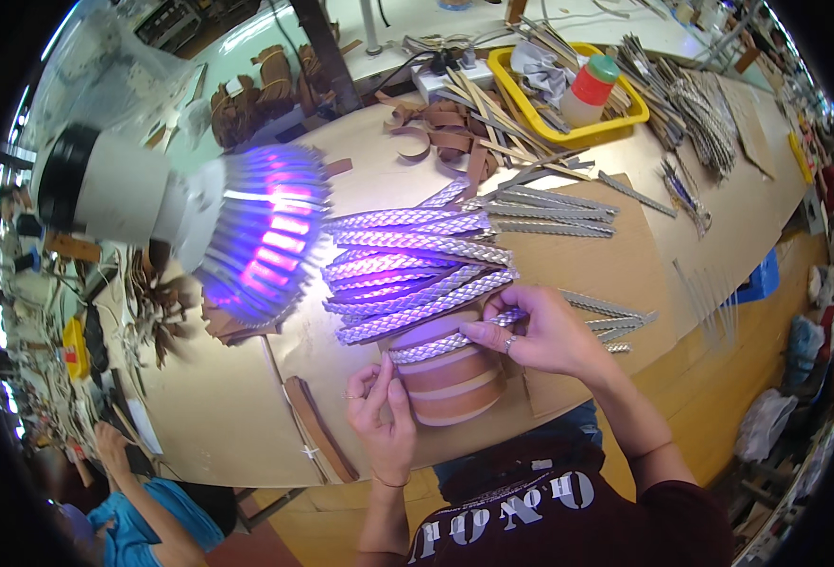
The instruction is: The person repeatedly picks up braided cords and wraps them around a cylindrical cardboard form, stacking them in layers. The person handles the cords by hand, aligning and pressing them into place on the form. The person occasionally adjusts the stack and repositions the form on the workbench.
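Observation:
A silvery braided strap (431,350) runs across a cylinder wrapped in tan and brown bands (450,387) near the table's front edge. My right hand (535,331) pinches the strap's right end between thumb and fingers. At the left end, my left hand (379,411) is closed against the cylinder's side, its index fingertip on the strap; what lies under its fingertips is partly hidden. Just beyond the cylinder lies a pile of similar braided straps (421,250), lit violet by a lamp with a finned metal head (266,236) close to their left.
Grey strips (558,213) lie on cardboard at right. Behind them stands a yellow tray (568,132) with a green-capped bottle (592,90). Brown leather strips (445,128) are heaped at the back. A brown strip (318,430) lies left of my left hand. Another person's arm (147,496) shows lower left.

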Available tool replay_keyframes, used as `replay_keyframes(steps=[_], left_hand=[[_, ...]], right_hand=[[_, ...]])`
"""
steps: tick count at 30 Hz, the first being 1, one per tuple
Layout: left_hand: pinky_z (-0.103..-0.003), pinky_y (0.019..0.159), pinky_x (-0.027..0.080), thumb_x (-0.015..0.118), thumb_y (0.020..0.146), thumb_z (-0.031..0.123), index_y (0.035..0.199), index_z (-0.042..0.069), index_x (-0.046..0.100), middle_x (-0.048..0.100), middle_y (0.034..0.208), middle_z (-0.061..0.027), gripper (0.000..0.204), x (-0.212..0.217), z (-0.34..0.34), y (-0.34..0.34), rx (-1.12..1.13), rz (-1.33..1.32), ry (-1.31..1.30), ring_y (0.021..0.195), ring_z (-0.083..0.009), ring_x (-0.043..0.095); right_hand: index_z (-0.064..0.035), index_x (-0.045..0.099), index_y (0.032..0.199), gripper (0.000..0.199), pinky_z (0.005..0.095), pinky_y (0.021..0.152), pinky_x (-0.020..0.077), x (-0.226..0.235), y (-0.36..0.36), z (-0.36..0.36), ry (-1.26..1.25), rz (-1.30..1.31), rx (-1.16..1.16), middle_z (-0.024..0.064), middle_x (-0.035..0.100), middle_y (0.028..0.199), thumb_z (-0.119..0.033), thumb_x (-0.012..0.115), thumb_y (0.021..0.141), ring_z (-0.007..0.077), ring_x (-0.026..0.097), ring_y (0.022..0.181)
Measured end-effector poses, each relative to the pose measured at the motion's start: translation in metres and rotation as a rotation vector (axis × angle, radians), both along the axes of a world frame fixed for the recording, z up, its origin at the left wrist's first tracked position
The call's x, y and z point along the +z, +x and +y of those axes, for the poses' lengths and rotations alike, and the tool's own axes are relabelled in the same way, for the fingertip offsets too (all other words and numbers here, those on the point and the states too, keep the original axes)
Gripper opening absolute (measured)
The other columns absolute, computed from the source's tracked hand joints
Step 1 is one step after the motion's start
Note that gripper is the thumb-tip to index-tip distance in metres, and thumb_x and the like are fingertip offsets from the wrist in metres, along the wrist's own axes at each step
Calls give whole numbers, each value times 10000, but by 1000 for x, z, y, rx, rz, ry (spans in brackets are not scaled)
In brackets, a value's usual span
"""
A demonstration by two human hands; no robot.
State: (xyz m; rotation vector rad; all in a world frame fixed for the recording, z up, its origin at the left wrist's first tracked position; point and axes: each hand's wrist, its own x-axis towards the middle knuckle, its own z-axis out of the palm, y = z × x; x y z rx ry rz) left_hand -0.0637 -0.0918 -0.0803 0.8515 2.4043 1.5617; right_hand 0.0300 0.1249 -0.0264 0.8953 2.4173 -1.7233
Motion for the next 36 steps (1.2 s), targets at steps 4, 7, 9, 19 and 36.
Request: replay_keyframes(steps=[4, 7, 9, 19, 36], left_hand=[[-331, 863, 442, 562, 940, 51, 1219, -35, 643, 577, 1040, -149, 303, -5, -1, 2, 33, -62, 2, 977, -240, 565], [-322, 880, 435, 542, 955, 48, 1228, -45, 632, 567, 1078, -143, 302, -8, -3, 5, 50, -71, 13, 999, -232, 556], [-312, 880, 436, 533, 961, 44, 1233, -46, 627, 560, 1093, -138, 301, -9, -4, 5, 48, -67, -7, 1004, -223, 553], [-260, 821, 435, 498, 961, -9, 1226, -61, 623, 547, 1098, -133, 298, -2, -2, 4, 18, -61, -2, 969, -172, 536], [-267, 851, 404, 505, 953, 18, 1196, -83, 633, 545, 1120, -124, 293, -5, -6, 3, 19, -260, 34, 996, -177, 512]], right_hand=[[-21, 662, 777, 401, 245, 507, 377, -26, 6, 3, -328, 154, -156, -16, 553, 594, -403, 725, 879, 58, 471, 541], [-20, 658, 816, 387, 211, 520, 348, -34, 14, 5, -503, 115, -180, -55, 535, 636, -394, 711, 899, 22, 429, 577], [-21, 655, 844, 375, 205, 529, 336, -37, 14, 3, -546, 133, -206, -62, 535, 660, -387, 706, 906, 18, 421, 592], [-49, 622, 926, 289, 194, 608, 415, -46, 13, -8, -705, 56, -254, -36, 624, 788, -329, 694, 924, 33, 538, 692], [-114, 495, 917, 281, 183, 496, 439, -56, 15, -23, -955, 158, -506, -43, 565, 678, -217, 753, 878, 24, 500, 567]])
